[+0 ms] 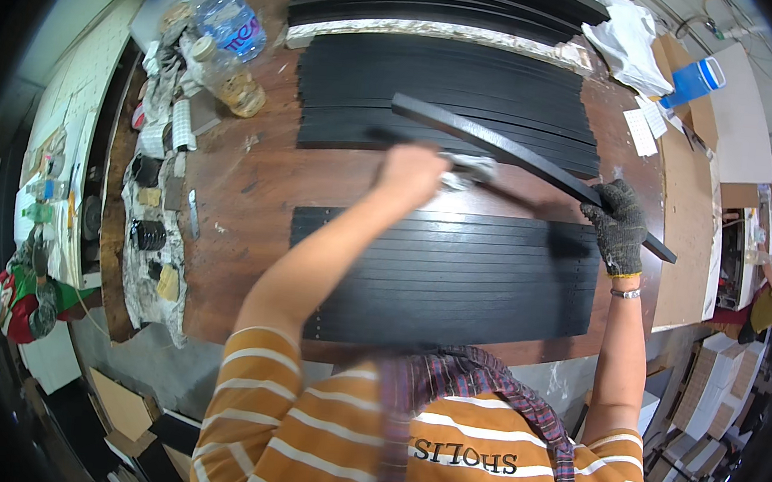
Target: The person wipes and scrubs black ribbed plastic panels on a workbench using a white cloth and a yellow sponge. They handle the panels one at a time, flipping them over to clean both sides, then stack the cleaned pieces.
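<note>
My right hand (618,228), in a dark grey knitted glove, is closed round a long black bar (493,145) near its right end. The bar is raised above the table and slants up toward the far left. My bare left hand (412,172), smeared by motion, is closed on a crumpled whitish cloth (471,168) beneath the bar. Nearest me, a row of black strips (446,282) lies side by side, with small holes or dots at their ends. Beyond my hands is a second set of black strips (444,82).
More black strips (441,5) are stacked at the far edge behind a paint-stained board (438,37). A large water bottle (227,16) and a smaller bottle (231,84) stand far left, above a stained cloth (150,268) holding small items. A blue container (691,82) sits far right.
</note>
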Available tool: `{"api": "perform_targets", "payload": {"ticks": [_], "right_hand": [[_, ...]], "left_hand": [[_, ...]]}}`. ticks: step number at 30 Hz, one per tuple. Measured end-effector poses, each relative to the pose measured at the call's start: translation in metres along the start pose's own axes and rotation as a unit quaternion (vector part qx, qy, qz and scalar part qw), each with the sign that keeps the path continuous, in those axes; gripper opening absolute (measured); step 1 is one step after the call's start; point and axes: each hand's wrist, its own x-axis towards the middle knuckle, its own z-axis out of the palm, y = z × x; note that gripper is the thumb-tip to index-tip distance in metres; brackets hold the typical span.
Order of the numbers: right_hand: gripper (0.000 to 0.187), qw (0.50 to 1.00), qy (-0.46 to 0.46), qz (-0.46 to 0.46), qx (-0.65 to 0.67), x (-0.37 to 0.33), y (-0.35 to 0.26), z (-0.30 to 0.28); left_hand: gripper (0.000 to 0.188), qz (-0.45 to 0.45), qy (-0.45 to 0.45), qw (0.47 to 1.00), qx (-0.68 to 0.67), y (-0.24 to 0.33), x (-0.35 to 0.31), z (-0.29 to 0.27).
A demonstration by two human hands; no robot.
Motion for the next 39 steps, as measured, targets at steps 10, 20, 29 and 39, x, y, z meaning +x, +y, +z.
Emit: {"api": "perform_targets", "payload": {"ticks": [10, 20, 29, 39], "right_hand": [[0.031, 0.989, -0.123, -0.073, -0.034, 0.02, -0.046, 0.087], [0.025, 0.99, -0.097, -0.045, -0.097, 0.044, -0.094, 0.149], [0.029, 0.972, -0.224, 0.063, 0.0, 0.001, -0.064, 0.099], [0.051, 0.958, -0.26, 0.111, -0.053, 0.011, -0.059, 0.097]], "left_hand": [[0.038, -0.441, 0.237, 0.865, -0.028, -0.227, -0.254, -0.006], [0.024, -0.412, 0.417, 0.728, -0.356, -0.186, -0.368, 0.046], [0.023, -0.321, 0.416, 0.733, -0.431, -0.142, -0.317, -0.001], [0.045, -0.175, 0.351, 0.772, -0.501, -0.057, -0.197, -0.037]]}}
